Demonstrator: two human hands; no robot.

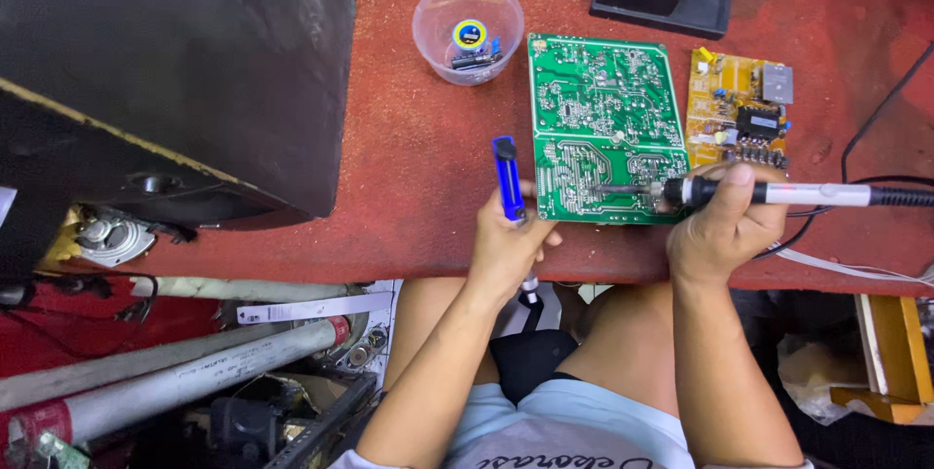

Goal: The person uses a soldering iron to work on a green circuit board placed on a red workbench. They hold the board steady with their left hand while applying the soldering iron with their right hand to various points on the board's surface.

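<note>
**Iron on the board, pump held ready at the tabletop's edge**

The right hand (725,226) is closed round the handle of a soldering iron (778,194), its tip resting on the lower right part of the green circuit board (603,124), solder side up; the left hand (506,240) grips a blue desoldering pump (506,177), held upright just beside the board's lower left corner. The board lies close to the near edge of the red tabletop (418,158); a push from either hand could likely slide it over the edge toward the person's lap. The hot tip sits among fine traces, so a slip could probably bridge or lift them; the iron's cable (905,197) trails right and might tug the handle. A smaller yellow board (739,109) touches or nearly touches the green one on the right; a clear plastic cup (467,29) of parts stands near its upper left; a large black casing (175,70) crowds the left side, leaving open room mainly between it and the board.
</note>
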